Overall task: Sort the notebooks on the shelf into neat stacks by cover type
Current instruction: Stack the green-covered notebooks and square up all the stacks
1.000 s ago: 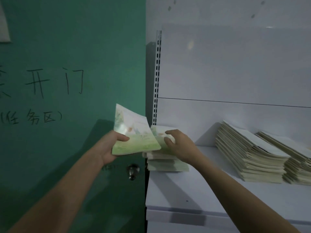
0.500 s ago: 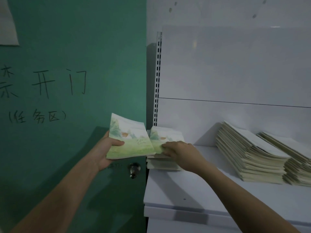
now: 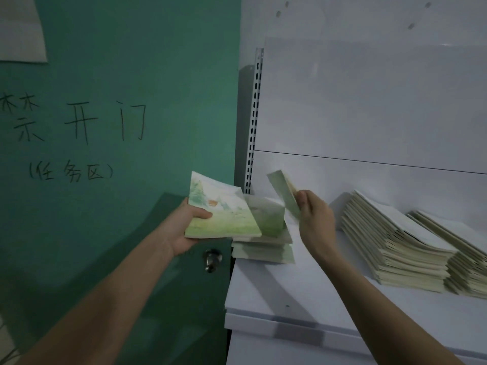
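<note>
My left hand (image 3: 184,227) grips a small bundle of green meadow-cover notebooks (image 3: 224,214), held flat in front of the green door, just left of the shelf. My right hand (image 3: 315,219) pinches one green-cover notebook (image 3: 283,194) and holds it tilted on edge above a short pile of green-cover notebooks (image 3: 266,248) at the left end of the white shelf (image 3: 303,293). To the right lean two tall slanted stacks of pale-cover notebooks: one (image 3: 390,246) nearer the middle, the other (image 3: 463,259) at the frame's right edge.
A green door (image 3: 118,127) with handwritten characters and a metal knob (image 3: 212,259) stands left of the shelf. A slotted metal upright (image 3: 254,122) and the white back panel (image 3: 369,114) bound the shelf. A sheet of paper (image 3: 21,27) hangs on the door's top left.
My right hand has lifted one green notebook off the short shelf pile and tipped it up on edge. My left hand still holds its bundle, now slightly higher.
</note>
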A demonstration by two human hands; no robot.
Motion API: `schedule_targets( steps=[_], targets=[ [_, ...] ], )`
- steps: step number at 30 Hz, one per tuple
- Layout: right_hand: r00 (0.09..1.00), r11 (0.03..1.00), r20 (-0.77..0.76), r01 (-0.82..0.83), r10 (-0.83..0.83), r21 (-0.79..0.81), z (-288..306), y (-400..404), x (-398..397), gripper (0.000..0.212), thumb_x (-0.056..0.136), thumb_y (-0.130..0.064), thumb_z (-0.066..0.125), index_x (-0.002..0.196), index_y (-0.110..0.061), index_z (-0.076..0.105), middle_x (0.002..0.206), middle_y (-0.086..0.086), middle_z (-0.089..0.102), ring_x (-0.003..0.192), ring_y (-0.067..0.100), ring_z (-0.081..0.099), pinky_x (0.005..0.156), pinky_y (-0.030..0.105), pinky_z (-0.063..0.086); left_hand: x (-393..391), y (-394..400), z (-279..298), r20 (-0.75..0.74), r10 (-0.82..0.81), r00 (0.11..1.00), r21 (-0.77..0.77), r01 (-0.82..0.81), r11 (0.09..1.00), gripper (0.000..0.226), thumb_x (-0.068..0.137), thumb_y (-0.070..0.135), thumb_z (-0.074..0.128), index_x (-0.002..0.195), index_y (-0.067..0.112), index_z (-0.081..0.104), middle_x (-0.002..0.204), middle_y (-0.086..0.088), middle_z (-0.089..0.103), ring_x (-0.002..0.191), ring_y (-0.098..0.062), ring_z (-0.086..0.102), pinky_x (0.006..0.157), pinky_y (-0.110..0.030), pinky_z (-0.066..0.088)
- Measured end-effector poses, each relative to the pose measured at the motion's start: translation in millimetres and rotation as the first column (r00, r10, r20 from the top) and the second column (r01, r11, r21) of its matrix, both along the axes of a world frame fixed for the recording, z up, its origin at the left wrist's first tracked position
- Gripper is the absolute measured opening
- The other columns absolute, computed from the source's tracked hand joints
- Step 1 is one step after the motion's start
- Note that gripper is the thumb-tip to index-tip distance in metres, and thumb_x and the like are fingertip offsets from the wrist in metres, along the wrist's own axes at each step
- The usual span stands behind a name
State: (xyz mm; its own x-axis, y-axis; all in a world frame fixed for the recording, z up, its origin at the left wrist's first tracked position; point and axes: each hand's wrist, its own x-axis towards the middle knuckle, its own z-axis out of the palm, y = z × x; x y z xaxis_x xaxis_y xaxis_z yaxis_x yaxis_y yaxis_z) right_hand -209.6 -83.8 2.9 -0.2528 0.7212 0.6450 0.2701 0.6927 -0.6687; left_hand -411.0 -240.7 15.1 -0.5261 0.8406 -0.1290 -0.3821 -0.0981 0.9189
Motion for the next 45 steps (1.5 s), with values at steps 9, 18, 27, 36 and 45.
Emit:
schedule_targets(
  steps=[9,18,27,36,45],
  targets=[
    [0.935,0.879,0.322,-0.272,0.146,0.392,-35,-38,-4,0.041,0.096,-0.048,0.037,0.112,-0.029,0.07,0.099,-0.004,0.075,0.076,0.017,0.07,0.063,0.028,0.056,31,27,-8,0.165,-0.18,0.97,-0.09,0.197,0.976,0.061,0.09,0.063,0.048,0.112,0.01,0.069,0.106,-0.02,0.072,0.087,-0.034,0.071,0.069,-0.046,0.058],
    [0.842,0.896,0.409,-0.43,0.351,0.115,-19,-35,-8,0.044,0.1,-0.052,0.032,0.127,-0.034,0.062,0.13,-0.017,0.06,0.113,0.002,0.056,0.093,0.021,0.044,13,20,-7,-0.017,-0.055,0.998,-0.095,0.053,0.994,0.038,0.088,0.004,0.058,0.124,0.016,0.057,0.104,-0.013,0.072,0.09,-0.031,0.069,0.068,-0.04,0.057],
    [0.732,0.973,0.673,-0.216,0.107,0.081,-18,-1,-54,0.043,0.094,-0.052,0.048,0.122,-0.02,0.055,0.123,-0.002,0.058,0.114,0.025,0.054,0.084,0.037,0.044,-30,-5,-5,-0.025,0.163,0.986,0.058,-0.162,0.985,0.052,0.086,-0.002,0.061,0.126,0.029,0.051,0.116,-0.008,0.068,0.101,-0.033,0.067,0.071,-0.046,0.057],
    [0.665,0.974,0.741,-0.214,0.094,0.068,-26,-8,-47,0.035,0.1,-0.05,0.038,0.111,-0.025,0.06,0.11,-0.001,0.065,0.092,0.024,0.061,0.079,0.035,0.048,-53,-25,-19,0.015,0.184,0.983,0.061,-0.185,0.981,0.05,0.088,-0.001,0.06,0.128,0.028,0.051,0.116,-0.008,0.068,0.101,-0.033,0.067,0.075,-0.048,0.056],
    [0.955,0.973,0.189,-0.229,0.228,-0.018,1,-50,-38,0.051,0.097,-0.054,0.028,0.098,-0.026,0.071,0.081,-0.003,0.068,0.07,0.014,0.057,0.063,0.031,0.044,-30,-13,-32,0.024,0.074,0.997,0.017,-0.075,0.997,0.033,0.093,0.014,0.062,0.122,0.027,0.055,0.11,-0.009,0.07,0.095,-0.029,0.068,0.063,-0.04,0.057]
  ],
)
